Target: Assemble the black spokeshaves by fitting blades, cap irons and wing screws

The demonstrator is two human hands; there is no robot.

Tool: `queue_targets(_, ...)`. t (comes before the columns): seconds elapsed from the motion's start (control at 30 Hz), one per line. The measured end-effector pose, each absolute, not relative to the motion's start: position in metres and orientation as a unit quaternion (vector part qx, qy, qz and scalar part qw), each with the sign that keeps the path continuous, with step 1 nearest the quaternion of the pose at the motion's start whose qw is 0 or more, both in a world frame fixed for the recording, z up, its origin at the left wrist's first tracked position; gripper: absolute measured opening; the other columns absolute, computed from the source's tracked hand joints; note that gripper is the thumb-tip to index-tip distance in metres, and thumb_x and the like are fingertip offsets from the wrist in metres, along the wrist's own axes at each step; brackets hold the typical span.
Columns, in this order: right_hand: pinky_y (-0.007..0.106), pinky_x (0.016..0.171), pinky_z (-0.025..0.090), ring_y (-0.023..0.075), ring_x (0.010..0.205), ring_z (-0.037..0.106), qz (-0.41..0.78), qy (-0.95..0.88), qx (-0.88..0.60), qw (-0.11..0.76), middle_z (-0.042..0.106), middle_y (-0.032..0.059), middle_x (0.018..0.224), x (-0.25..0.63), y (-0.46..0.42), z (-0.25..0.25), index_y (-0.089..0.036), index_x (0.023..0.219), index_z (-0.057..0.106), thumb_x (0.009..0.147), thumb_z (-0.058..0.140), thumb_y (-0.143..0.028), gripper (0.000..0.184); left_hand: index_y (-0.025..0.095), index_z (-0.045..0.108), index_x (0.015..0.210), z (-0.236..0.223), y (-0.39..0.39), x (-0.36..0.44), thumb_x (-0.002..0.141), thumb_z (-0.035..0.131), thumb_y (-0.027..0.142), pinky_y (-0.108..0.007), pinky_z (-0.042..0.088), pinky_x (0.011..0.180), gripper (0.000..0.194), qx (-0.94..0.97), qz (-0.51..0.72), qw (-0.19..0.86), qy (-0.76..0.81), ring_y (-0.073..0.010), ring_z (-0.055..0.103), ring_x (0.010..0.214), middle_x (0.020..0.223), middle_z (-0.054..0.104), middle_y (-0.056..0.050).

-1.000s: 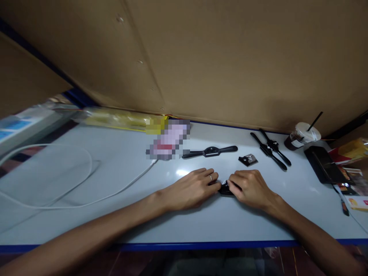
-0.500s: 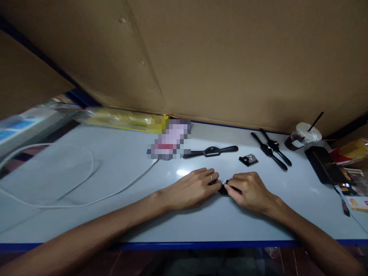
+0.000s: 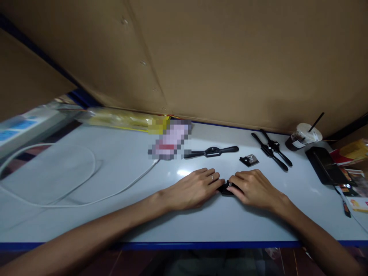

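Between my hands, low over the white table, is a black spokeshave (image 3: 227, 189); its middle shows and both ends are hidden under my fingers. My left hand (image 3: 198, 188) wears a ring and is closed on its left side. On the right side my right hand (image 3: 251, 189) grips it, thumb and bent fingers near the small bright part at its centre. Just beyond my hands lies a spokeshave frame (image 3: 212, 152) with an open slot. To its right is a loose black cap with a metal blade (image 3: 249, 160). Farther right, two black spokeshaves (image 3: 269, 151) lie side by side.
A blurred-out phone (image 3: 172, 140) with a white cable (image 3: 126, 188) lies left of centre. Behind it is a yellow plastic-wrapped pack (image 3: 120, 119). A lidded drink cup (image 3: 303, 136) and a black case (image 3: 326, 165) stand right. Cardboard (image 3: 215, 57) walls the back.
My right fingers and thumb have shifted slightly over the middle of the spokeshave, while my left hand stays nearly in place. The other tools lie where they were.
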State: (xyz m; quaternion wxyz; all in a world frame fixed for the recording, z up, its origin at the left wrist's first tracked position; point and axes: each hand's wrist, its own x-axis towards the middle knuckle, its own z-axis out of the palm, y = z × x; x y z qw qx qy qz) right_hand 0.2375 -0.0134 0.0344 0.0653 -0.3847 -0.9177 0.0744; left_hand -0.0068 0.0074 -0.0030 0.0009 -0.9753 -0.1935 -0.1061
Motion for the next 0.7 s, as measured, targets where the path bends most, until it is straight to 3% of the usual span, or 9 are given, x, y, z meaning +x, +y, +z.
queue_targets(0.23,0.032,0.059,0.024,0.0152,0.064,0.057,0.042,-0.916,-0.399,0.025,0.071,0.0038,0.081,0.232,-0.016,0.033,-0.017,0.094,0.066,0.106,0.049,-0.031,0.026,0.016,0.059,0.104,-0.003,0.006,-0.007,0.098,0.049,0.014,-0.035,0.046,0.073,0.012,-0.976,-0.101,-0.001,-0.193,-0.0220,0.053,0.084,0.094,0.061,-0.007)
queue_targets(0.5,0.034,0.057,0.018,0.0184,0.062,0.060,0.021,-0.868,-0.495,0.012,0.071,0.0113,0.083,0.206,-0.035,0.017,-0.011,0.098,0.064,0.100,0.040,-0.009,0.023,0.016,0.059,0.096,0.000,0.009,-0.005,0.094,0.052,0.011,-0.036,0.045,0.074,0.009,-0.975,-0.092,-0.003,-0.204,-0.0230,0.051,0.083,0.092,0.060,-0.007)
queue_targets(0.7,0.030,0.060,0.027,0.0166,0.066,0.061,0.068,-0.855,-0.513,0.034,0.072,0.0050,0.081,0.223,-0.015,0.035,-0.017,0.091,0.064,0.106,0.044,-0.027,0.026,0.016,0.059,0.099,0.001,0.009,-0.003,0.102,0.047,0.021,-0.036,0.044,0.074,0.013,-0.972,-0.098,0.006,-0.215,-0.0220,0.054,0.083,0.093,0.061,-0.007)
